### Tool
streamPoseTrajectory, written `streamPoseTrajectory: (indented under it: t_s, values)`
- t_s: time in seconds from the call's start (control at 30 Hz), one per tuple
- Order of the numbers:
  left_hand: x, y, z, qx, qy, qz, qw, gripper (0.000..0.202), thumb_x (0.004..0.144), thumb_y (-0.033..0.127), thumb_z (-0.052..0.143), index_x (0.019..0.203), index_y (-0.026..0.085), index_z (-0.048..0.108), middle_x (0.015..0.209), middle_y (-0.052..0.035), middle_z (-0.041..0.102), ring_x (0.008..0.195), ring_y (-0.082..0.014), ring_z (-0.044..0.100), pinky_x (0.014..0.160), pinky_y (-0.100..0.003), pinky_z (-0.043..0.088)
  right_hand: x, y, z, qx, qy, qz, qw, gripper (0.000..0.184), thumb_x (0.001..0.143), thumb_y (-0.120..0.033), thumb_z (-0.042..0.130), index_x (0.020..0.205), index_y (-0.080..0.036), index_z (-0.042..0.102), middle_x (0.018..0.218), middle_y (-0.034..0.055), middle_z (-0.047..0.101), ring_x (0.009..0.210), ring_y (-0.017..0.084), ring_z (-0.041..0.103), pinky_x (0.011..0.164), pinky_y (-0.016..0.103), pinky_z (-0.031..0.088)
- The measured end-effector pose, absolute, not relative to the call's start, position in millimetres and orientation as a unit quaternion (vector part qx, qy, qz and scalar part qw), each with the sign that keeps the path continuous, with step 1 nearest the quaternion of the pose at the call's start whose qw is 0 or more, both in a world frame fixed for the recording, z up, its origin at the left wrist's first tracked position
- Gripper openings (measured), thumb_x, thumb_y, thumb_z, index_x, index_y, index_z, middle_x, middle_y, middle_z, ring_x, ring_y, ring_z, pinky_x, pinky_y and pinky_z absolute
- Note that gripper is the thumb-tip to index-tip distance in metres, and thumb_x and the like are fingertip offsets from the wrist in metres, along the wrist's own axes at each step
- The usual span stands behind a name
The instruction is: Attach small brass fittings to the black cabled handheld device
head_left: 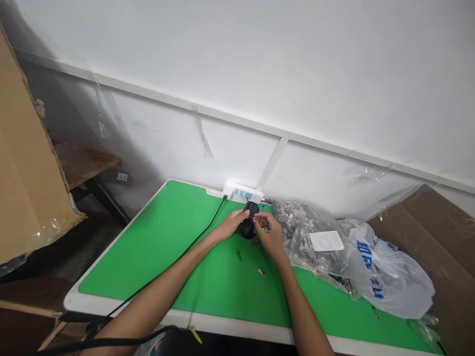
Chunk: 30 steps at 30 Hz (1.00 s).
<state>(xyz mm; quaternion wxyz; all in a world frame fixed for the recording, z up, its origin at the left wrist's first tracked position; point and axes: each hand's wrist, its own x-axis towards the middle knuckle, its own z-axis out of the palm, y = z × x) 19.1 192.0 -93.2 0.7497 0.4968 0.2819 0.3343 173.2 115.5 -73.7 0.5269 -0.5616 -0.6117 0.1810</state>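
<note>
L hand [230,224] was on the near-left side of a small black object [248,222], fingers together & wrapped over its top, tips touching it by the far edge. R hand [269,235] was just to the right, fingers bent, tips close together at the object's upper part; cannot tell if they were clamped on it or on something tiny btw them. Object was held up over a green mat [156,262] on a white-edged table [111,249], near the far edge & just in front of a white power strip [243,192] w/ blue switches. Black cable [187,249] ran from the strip diagonally across the mat, left of L forearm. Small metal parts [255,243] lay on the mat just below the hands, w/ another loose part [261,272] nearer the person. To the right: clear plastic bag [300,232] of jumbled parts w/ white label [326,241], touching white plastic bag [386,269] w/ blue print. Cardboard sheets [27,148] stood at far left, brown cardboard [438,237] at right.
</note>
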Motion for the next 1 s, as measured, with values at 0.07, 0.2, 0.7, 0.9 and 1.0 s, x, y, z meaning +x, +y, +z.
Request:
streamPoseTrajectory:
  t_s: [0.07,0.2,0.7,0.9,1.0]
  values:
    - [19,192,-94,0.505,0.287,0.339,0.741,0.083,0.071,0.077,0.077,0.120,0.011,0.074,0.101,-0.0099,0.077,0.096,-0.0260,0.069,0.083,-0.032,0.051,173,115,-74,-0.566,-0.618,0.163,0.521,0.019,0.090,-0.038,0.062,0.097,-0.023,0.070,0.081,0.0021,0.070,0.065,0.017,0.057,0.064,0.031,0.050]
    - [20,193,-96,0.519,0.283,0.344,0.730,0.081,0.074,0.079,0.073,0.118,0.011,0.074,0.099,-0.0092,0.077,0.097,-0.0263,0.068,0.084,-0.033,0.051,175,116,-76,-0.571,-0.625,0.145,0.513,0.017,0.090,-0.035,0.061,0.093,-0.023,0.072,0.079,0.0031,0.070,0.067,0.018,0.061,0.067,0.032,0.054]
    - [21,194,-102,0.571,0.314,0.342,0.677,0.069,0.081,0.073,0.067,0.114,0.012,0.073,0.107,-0.0095,0.074,0.104,-0.0288,0.063,0.093,-0.038,0.049,181,116,-75,-0.562,-0.662,0.139,0.475,0.019,0.093,-0.034,0.060,0.092,-0.023,0.075,0.087,0.0060,0.076,0.077,0.021,0.070,0.071,0.034,0.059]
    - [20,188,-108,0.607,0.326,0.350,0.634,0.063,0.089,0.067,0.061,0.113,0.010,0.072,0.103,-0.0106,0.072,0.096,-0.0278,0.063,0.090,-0.039,0.051,183,118,-87,-0.530,-0.689,0.111,0.482,0.021,0.096,-0.037,0.059,0.093,-0.025,0.075,0.089,0.0071,0.077,0.080,0.024,0.072,0.073,0.037,0.061]
    - [19,186,-113,0.628,0.317,0.359,0.614,0.060,0.089,0.065,0.062,0.114,0.011,0.071,0.102,-0.0100,0.071,0.098,-0.0279,0.062,0.091,-0.039,0.050,187,121,-95,-0.520,-0.698,0.099,0.482,0.020,0.096,-0.039,0.060,0.094,-0.026,0.076,0.090,0.0068,0.078,0.078,0.024,0.073,0.073,0.038,0.061]
